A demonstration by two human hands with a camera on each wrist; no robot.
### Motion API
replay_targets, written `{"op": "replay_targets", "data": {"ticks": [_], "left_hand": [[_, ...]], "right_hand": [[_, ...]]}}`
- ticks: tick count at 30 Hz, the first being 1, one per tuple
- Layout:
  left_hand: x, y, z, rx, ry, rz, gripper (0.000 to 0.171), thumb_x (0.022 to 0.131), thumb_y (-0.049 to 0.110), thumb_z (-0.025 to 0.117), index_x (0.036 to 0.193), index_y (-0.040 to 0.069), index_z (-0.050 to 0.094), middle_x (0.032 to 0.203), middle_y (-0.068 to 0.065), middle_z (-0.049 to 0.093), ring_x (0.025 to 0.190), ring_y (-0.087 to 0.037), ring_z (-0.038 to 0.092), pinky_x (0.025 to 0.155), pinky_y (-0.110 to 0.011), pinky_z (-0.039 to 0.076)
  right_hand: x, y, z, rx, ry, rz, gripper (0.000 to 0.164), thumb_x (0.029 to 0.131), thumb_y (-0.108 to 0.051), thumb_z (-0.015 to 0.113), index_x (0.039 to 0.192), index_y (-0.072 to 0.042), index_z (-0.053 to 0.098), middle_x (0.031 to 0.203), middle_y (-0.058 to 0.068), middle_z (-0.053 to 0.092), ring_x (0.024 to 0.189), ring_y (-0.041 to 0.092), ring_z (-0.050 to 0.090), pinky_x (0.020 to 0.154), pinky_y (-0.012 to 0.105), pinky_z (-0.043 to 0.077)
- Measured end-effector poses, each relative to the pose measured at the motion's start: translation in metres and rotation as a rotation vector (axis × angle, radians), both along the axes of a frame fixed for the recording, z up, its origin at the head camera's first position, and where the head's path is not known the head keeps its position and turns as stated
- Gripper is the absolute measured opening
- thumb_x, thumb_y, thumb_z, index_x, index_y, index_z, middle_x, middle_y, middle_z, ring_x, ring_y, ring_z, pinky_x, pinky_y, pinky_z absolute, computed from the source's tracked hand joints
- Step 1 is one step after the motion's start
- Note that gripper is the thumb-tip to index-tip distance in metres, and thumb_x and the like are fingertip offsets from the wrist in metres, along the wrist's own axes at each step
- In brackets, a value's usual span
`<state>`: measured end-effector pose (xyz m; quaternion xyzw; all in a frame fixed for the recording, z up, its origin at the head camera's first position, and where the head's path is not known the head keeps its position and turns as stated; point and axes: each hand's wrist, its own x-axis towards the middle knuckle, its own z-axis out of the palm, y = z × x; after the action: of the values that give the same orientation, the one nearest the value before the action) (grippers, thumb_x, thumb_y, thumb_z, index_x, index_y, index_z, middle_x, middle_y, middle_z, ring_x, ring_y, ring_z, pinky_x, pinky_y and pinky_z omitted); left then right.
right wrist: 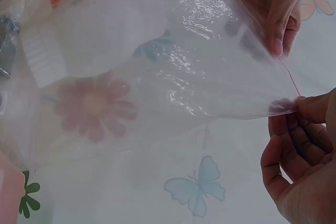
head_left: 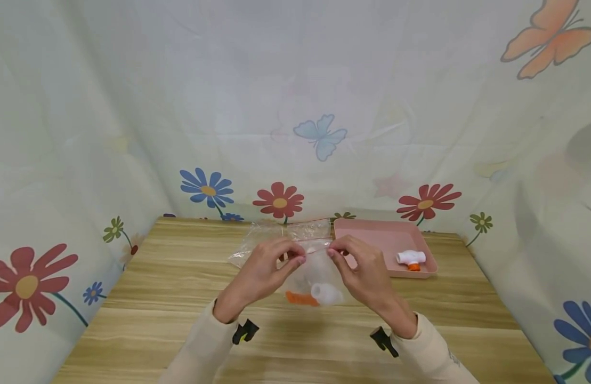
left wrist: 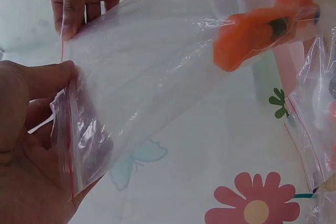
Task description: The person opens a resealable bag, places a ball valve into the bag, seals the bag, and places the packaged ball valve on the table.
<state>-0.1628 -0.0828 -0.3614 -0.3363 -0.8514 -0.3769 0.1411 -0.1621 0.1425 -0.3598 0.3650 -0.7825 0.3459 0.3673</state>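
Clear bag: the clear bag [head_left: 305,274] is hanging below the hands, in front of the pink tray [head_left: 386,234]; whether its lower end is touching the table, I cannot tell.
Left hand: the left hand [head_left: 265,268] is pinching the bag's mouth between thumb and finger, near the red strip [head_left: 317,249].
Right hand: the right hand [head_left: 365,266] is pinching the same mouth just beside it, the red strip running between the two grips.
Contents: a white pipe piece [head_left: 327,294] and an orange handle [head_left: 301,298] are sitting low in the bag; whether they are joined, I cannot tell.
Handling, judged: the film is looking thin, limp and slick, easily creased; the hard contents are probably pulling the lower end down lightly.
Best hold, judged: the firmer edge along the red strip, one pinch towards each end; the loose film is offering less purchase.
Tray: a white and orange valve [head_left: 411,257] is lying inside, towards the near right corner.
Spare bag: another clear bag [head_left: 266,232] is lying flat behind the left hand.
Surface: the wood-grained table [head_left: 170,277] is running under everything.
Room: a pale cloth [head_left: 257,80] is enclosing the table, showing printed flowers [head_left: 278,201] and butterflies [head_left: 321,137].
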Motion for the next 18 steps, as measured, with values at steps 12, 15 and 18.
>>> {"op": "replay_targets", "data": {"ticks": [12,15,18], "left_hand": [[0.0022,0.0005,0.0031,-0.02,0.033,0.005,0.005,0.093,0.016,0.067,0.095,0.012,0.069,0.085,0.004,0.064,0.074,-0.008,0.052,0.066,-0.02,0.048],[0.0031,0.0009,0.0039,-0.009,0.025,-0.011,0.008,0.093,0.016,0.067,0.099,0.012,0.07,0.088,0.004,0.065,0.077,-0.007,0.055,0.068,-0.02,0.049],[0.003,0.0023,0.0038,0.002,0.022,-0.027,0.01,0.093,0.018,0.068,0.101,0.012,0.07,0.089,0.004,0.065,0.079,-0.007,0.056,0.069,-0.02,0.049]], "right_hand": [[0.0017,-0.0032,0.0006,0.011,-0.005,0.013,0.019,0.076,0.007,0.076,0.088,-0.006,0.068,0.079,0.0,0.069,0.07,0.01,0.06,0.066,0.016,0.049],[0.0016,-0.0033,0.0003,0.012,-0.003,0.01,0.02,0.075,0.008,0.076,0.087,-0.005,0.068,0.079,0.001,0.069,0.07,0.01,0.061,0.066,0.017,0.05],[0.0012,-0.0032,0.0001,0.015,-0.005,0.013,0.019,0.075,0.007,0.076,0.087,-0.005,0.068,0.079,0.001,0.069,0.07,0.01,0.061,0.066,0.017,0.05]]}}
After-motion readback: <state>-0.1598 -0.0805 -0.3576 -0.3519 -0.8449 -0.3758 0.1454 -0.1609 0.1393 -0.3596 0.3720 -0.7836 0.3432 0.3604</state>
